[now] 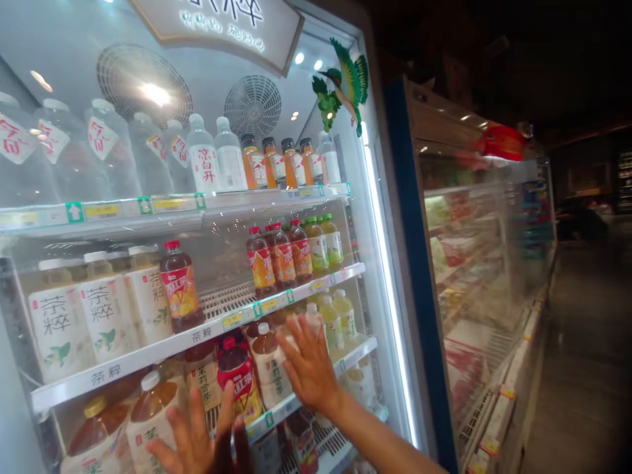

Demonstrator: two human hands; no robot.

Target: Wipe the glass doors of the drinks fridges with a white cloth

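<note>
My feed's lit mostly by the cooler's LED strip (386,263) and small spotlights (299,58), with glare smeared over the glass door (155,95). The aisle (587,342) on the right is dim and blurry, edges bent.

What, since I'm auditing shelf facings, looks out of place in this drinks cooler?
One red-capped dark bottle stands alone beside the white-labelled tea bottles on the middle shelf, apart from the matching red-capped row, with bare rack between.
</note>
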